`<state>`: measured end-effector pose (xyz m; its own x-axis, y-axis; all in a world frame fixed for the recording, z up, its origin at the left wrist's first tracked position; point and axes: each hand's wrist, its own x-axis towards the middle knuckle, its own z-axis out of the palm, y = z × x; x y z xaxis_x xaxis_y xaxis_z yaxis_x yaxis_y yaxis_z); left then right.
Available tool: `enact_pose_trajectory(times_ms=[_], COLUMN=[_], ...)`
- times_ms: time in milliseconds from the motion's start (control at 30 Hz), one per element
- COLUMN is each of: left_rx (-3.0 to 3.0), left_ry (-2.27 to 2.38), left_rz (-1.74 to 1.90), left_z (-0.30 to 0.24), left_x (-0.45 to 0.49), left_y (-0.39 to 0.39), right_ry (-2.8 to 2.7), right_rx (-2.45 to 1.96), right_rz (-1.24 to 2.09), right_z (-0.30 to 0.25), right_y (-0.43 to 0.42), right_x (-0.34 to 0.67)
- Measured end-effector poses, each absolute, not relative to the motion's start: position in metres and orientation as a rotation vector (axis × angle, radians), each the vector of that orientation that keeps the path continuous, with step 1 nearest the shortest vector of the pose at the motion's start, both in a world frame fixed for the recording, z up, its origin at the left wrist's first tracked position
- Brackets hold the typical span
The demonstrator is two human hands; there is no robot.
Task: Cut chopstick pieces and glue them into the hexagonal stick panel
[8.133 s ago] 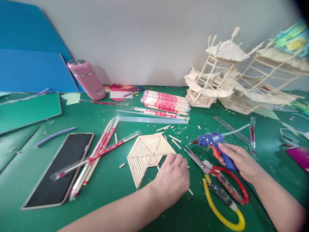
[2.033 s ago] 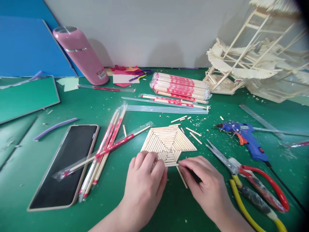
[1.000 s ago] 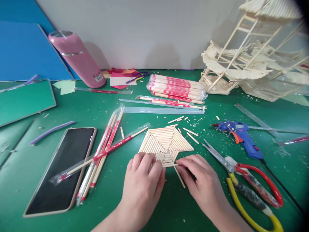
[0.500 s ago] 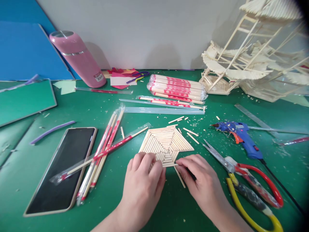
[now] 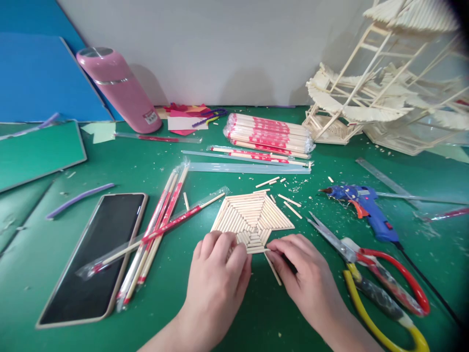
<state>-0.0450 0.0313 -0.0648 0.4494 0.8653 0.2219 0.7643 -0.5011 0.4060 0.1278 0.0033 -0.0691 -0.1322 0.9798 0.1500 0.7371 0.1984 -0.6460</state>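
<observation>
A flat panel of short wooden sticks [image 5: 240, 208], laid in nested rings like a web, lies on the green table. My left hand [image 5: 220, 278] is closed at the panel's near left edge, its knuckles up and its fingertips hidden. On the near side, my right hand [image 5: 306, 271] pinches the right end of a short wooden stick [image 5: 257, 251] between thumb and fingers. This stick lies along the panel's near edge. Another loose stick [image 5: 273, 269] slants toward me beneath the right fingertips.
To the right lie a blue hot glue gun [image 5: 377, 215] and scissors [image 5: 348, 252] with red and yellow handles. A phone [image 5: 91, 259] and wrapped chopsticks [image 5: 161, 220] are at left. Behind stand a pink bottle [image 5: 124, 93], a chopstick bundle [image 5: 269, 132] and a stick-built model [image 5: 351, 102].
</observation>
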Motion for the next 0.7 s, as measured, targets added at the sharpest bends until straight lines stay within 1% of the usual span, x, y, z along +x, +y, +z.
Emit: enact_pose_trajectory(times_ms=[467,700], left_rx=[2.455,2.473], left_ry=[1.429,1.434], left_rz=[0.595,0.591], left_z=[-0.0605,-0.0589], left_x=[-0.044,-0.0436], left_y=[0.031,0.0307], right_ry=[-1.951,-1.995], right_rx=[-1.62,-1.609], right_rz=[0.568,0.624], right_z=[-0.0664,-0.0611], right_y=[0.0036,0.0053], right_x=[0.1285,0.1286])
